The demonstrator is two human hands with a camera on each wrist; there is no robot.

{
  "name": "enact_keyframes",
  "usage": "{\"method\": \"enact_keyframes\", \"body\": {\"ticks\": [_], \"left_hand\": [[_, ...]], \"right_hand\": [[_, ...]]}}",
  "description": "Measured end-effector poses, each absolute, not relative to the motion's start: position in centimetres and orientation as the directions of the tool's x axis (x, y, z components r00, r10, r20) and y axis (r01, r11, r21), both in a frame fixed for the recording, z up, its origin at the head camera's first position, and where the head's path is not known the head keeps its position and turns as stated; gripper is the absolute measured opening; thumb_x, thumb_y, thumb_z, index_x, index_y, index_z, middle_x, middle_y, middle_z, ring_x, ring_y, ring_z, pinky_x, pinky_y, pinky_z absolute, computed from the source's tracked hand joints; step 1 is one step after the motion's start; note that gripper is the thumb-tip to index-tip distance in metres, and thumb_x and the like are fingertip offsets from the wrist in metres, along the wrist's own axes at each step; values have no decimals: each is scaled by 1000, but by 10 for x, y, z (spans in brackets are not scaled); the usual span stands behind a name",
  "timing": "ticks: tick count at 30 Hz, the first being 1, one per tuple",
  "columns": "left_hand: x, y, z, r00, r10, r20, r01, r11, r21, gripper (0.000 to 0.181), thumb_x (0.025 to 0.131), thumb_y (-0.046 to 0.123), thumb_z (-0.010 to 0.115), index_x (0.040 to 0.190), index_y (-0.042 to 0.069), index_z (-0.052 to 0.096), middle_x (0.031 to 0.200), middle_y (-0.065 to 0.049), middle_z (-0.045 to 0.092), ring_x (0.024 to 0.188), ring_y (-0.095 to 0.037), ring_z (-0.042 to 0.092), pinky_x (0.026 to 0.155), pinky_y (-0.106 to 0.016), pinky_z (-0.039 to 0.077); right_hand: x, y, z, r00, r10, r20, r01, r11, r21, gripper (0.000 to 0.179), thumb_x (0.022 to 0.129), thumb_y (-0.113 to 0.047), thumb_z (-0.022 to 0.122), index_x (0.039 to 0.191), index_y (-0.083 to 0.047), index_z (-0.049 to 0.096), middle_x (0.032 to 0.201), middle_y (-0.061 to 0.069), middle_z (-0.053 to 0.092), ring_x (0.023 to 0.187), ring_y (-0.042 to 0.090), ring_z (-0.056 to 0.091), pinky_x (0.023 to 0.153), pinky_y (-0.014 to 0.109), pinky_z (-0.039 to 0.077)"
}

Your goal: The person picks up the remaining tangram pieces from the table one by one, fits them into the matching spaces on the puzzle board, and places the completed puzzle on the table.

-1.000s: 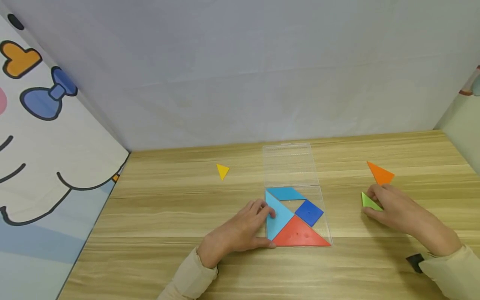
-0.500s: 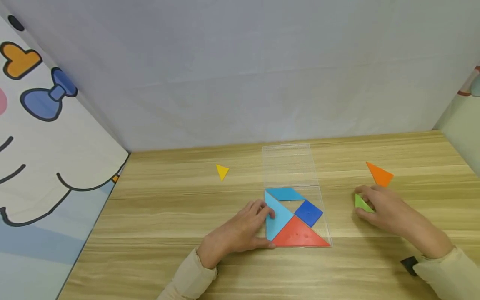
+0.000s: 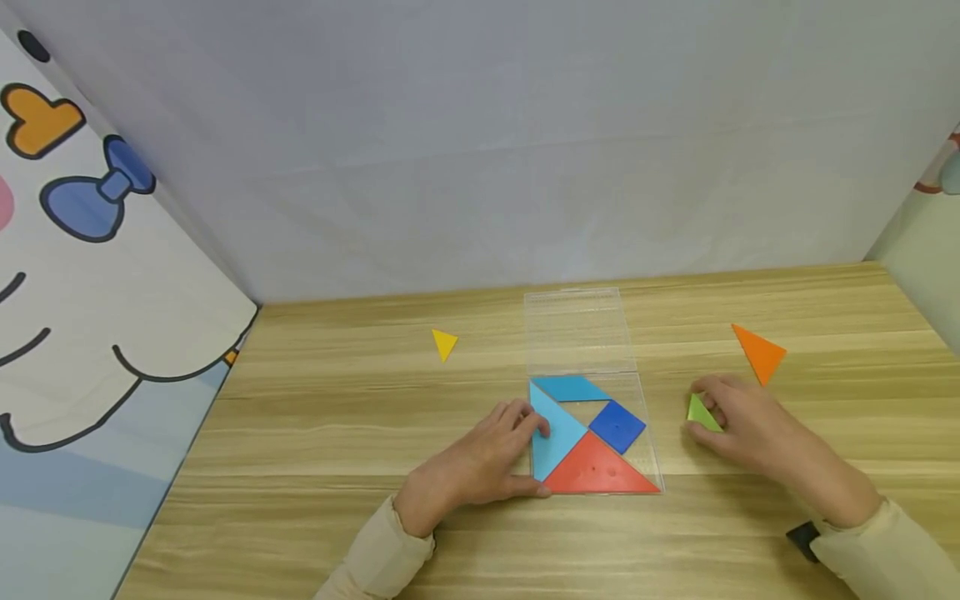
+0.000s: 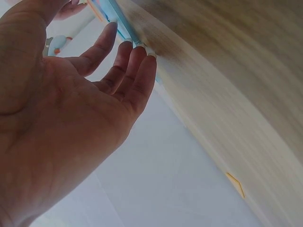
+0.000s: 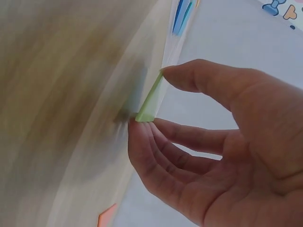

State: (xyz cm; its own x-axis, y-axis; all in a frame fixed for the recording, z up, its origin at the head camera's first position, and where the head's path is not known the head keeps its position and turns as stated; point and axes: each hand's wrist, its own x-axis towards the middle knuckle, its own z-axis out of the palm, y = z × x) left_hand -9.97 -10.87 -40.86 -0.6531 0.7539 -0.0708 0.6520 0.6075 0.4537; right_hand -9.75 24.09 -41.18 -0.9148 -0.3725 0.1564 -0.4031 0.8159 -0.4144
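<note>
In the head view, a clear plastic tray (image 3: 649, 433) holds a light-blue triangle (image 3: 555, 433), a red triangle (image 3: 596, 468), a dark-blue square (image 3: 618, 426) and a blue parallelogram (image 3: 572, 388). My left hand (image 3: 483, 458) rests at the tray's left side, its relaxed fingertips touching the edge by the light-blue triangle and its thumb at the near left corner. To the right of the tray, my right hand (image 3: 753, 433) pinches a green triangle (image 3: 702, 413) between thumb and fingers. The right wrist view shows this green triangle (image 5: 150, 101) tilted, its flat faces seen nearly edge-on.
A clear lid (image 3: 577, 329) lies behind the tray, apparently joined to it. One small yellow triangle (image 3: 445, 343) lies to the left on the wooden table (image 3: 315, 433). Farther right is an orange triangle (image 3: 761, 352). A pale cloth wall (image 3: 487, 150) rises behind the table.
My right hand has moved left toward the tray with the green triangle, away from the orange triangle, which is now fully uncovered. The left hand has stayed in place.
</note>
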Motion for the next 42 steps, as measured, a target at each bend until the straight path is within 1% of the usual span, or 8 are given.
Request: {"method": "enact_keyframes", "body": {"ticks": [6, 13, 21, 25, 31, 35, 37, 42], "left_hand": [[-100, -109, -409, -658, 750, -72, 651, 614, 448, 57, 89, 36, 82, 127, 6, 52, 124, -7, 45, 115, -22, 46, 103, -34, 43], [-100, -109, -408, -657, 750, -77, 648, 614, 450, 57, 89, 35, 82, 127, 6, 52, 124, -7, 45, 115, -22, 46, 104, -34, 43], [-102, -109, -407, -641, 766, -40, 670, 585, 458, 55, 88, 33, 84, 125, 5, 53, 121, -8, 44, 112, -23, 46, 100, -34, 43], [-102, -109, -406, -643, 764, -54, 665, 591, 457, 55, 89, 33, 83, 125, 5, 53, 122, -8, 44, 112, -22, 46, 101, -33, 43], [-102, -108, -407, -646, 761, -67, 656, 597, 461, 54, 89, 32, 83, 125, 6, 53, 122, -8, 44, 113, -22, 46, 101, -34, 43], [-101, -109, -407, -648, 758, -75, 652, 602, 461, 54, 89, 33, 82, 126, 7, 53, 123, -7, 44, 113, -22, 45, 101, -34, 43], [-101, -109, -407, -650, 756, -79, 650, 607, 457, 55, 89, 35, 82, 126, 7, 52, 123, -7, 44, 113, -21, 45, 101, -33, 43], [-100, -109, -407, -649, 758, -67, 656, 601, 457, 55, 89, 34, 82, 126, 6, 53, 122, -7, 44, 113, -22, 46, 100, -34, 43]], "right_hand": [[-96, 230, -413, -902, -385, 195, -431, 799, -418, 38, 77, -11, 84, 102, 10, 66, 78, -3, 56, 71, 12, 50, 65, 32, 48], [-91, 219, -412, -910, -366, 193, -413, 784, -463, 36, 79, -10, 83, 104, 10, 66, 75, -5, 53, 69, 11, 48, 64, 30, 47], [-90, 209, -412, -904, -376, 204, -426, 761, -489, 28, 79, -10, 84, 95, 5, 66, 72, -6, 53, 64, 5, 46, 62, 28, 48], [-88, 205, -412, -914, -369, 170, -402, 759, -512, 28, 79, -9, 85, 95, 5, 66, 74, -5, 55, 64, 5, 47, 61, 26, 47], [-83, 198, -414, -922, -357, 150, -381, 764, -521, 28, 79, -11, 85, 94, 4, 66, 73, -5, 54, 65, 8, 46, 60, 26, 44], [-80, 193, -416, -924, -347, 163, -380, 779, -498, 29, 77, -13, 87, 91, 0, 66, 74, -5, 54, 65, 8, 46, 61, 28, 44], [-78, 190, -417, -926, -341, 160, -374, 789, -487, 29, 77, -14, 87, 88, -1, 64, 71, -5, 52, 64, 9, 44, 59, 28, 41], [-75, 184, -416, -931, -334, 146, -363, 817, -449, 28, 78, -14, 85, 87, 1, 63, 71, -2, 53, 65, 12, 47, 59, 30, 42]]}}
